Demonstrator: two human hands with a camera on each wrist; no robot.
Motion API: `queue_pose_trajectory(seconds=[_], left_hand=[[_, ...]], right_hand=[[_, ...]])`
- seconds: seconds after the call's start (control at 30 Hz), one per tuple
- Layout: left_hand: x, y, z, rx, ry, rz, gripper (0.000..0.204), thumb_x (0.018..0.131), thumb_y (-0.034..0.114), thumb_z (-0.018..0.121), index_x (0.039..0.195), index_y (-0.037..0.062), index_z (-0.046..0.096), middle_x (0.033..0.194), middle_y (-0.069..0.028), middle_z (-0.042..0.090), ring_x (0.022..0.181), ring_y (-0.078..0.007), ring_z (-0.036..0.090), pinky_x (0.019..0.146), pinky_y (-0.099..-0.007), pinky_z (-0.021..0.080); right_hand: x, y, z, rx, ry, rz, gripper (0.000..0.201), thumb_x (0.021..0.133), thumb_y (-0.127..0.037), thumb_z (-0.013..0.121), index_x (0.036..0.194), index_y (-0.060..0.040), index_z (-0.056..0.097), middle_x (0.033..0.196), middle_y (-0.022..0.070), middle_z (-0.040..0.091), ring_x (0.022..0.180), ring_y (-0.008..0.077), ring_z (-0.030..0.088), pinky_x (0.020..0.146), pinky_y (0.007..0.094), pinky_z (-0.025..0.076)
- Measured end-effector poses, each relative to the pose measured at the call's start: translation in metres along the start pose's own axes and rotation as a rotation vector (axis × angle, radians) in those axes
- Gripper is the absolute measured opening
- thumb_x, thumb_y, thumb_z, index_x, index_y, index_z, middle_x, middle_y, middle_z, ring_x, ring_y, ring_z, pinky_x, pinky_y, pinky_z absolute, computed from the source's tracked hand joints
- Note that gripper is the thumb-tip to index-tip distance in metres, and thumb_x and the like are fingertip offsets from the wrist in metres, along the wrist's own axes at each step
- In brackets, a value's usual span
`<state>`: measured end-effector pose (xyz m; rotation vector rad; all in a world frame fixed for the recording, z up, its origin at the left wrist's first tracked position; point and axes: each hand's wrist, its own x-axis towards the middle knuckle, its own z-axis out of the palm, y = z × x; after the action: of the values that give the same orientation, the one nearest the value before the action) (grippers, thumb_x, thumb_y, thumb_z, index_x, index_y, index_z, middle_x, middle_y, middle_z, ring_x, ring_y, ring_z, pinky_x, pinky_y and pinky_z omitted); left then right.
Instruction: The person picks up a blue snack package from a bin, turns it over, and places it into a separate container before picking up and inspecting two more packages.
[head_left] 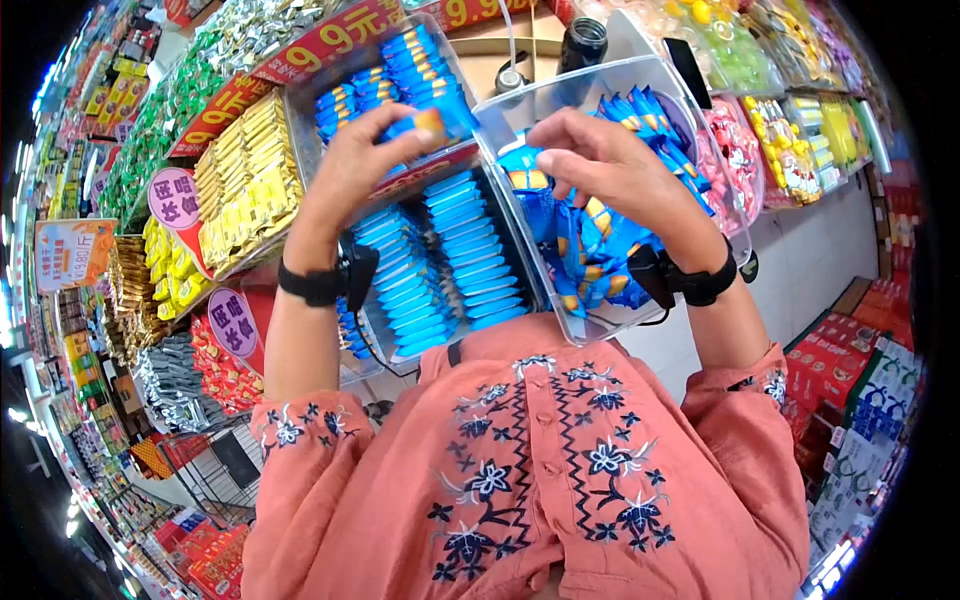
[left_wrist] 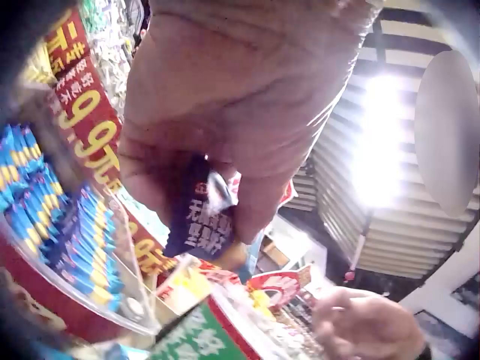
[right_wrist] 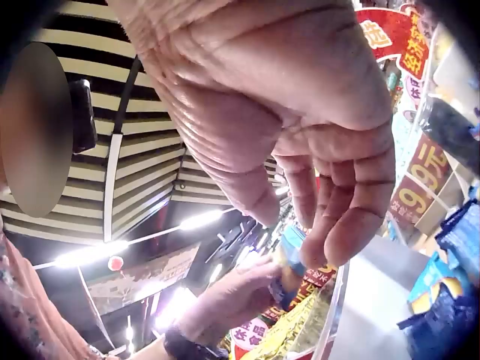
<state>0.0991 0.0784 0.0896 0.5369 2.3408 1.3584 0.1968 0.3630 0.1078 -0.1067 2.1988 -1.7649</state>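
My left hand (head_left: 352,165) pinches a blue snack packet (head_left: 447,115) between thumb and fingers, over the display box's upper compartment. White lettering shows on the packet (left_wrist: 201,219) in the left wrist view. My right hand (head_left: 615,168) hovers above a clear plastic bin, its fingers loosely bent and nothing between them. Inside that bin (head_left: 517,245) lie loose blue packets (head_left: 600,235) in a jumbled heap. Stacked blue-and-yellow packets (head_left: 410,62) stand in the upper compartment. Below it, rows of light blue packets (head_left: 470,235) fill the lower one.
Yellow packets (head_left: 250,170) are stacked to the left, beneath a red price strip (head_left: 325,45). A dark bottle (head_left: 583,45) stands behind the bin, with a phone (head_left: 687,72) to its right. Pink packets (head_left: 735,150) lie beyond the bin's right side.
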Motion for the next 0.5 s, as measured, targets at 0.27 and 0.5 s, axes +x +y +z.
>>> queue_pose_trajectory(seconds=[0.27, 0.5], left_hand=[[0.06, -0.099, 0.017, 0.281, 0.118, 0.111, 0.032, 0.088, 0.03, 0.073, 0.106, 0.0032, 0.068, 0.097, -0.0113, 0.069, 0.093, -0.0204, 0.064, 0.084, -0.0323, 0.049], [0.074, -0.115, 0.042, 0.475, 0.057, 0.163, 0.032, 0.084, 0.023, 0.074, 0.108, 0.0021, 0.068, 0.104, -0.0193, 0.069, 0.099, -0.0357, 0.065, 0.088, -0.0421, 0.05]], right_hand=[[0.003, 0.001, -0.002, 0.05, 0.008, 0.095, 0.031, 0.097, -0.024, 0.06, 0.116, -0.0004, 0.061, 0.092, 0.0019, 0.062, 0.076, 0.0094, 0.062, 0.063, 0.0244, 0.05], [0.01, 0.006, -0.002, 0.046, -0.007, 0.145, 0.032, 0.097, -0.025, 0.06, 0.116, 0.0003, 0.06, 0.093, 0.0025, 0.062, 0.077, 0.0102, 0.063, 0.064, 0.0257, 0.051]])
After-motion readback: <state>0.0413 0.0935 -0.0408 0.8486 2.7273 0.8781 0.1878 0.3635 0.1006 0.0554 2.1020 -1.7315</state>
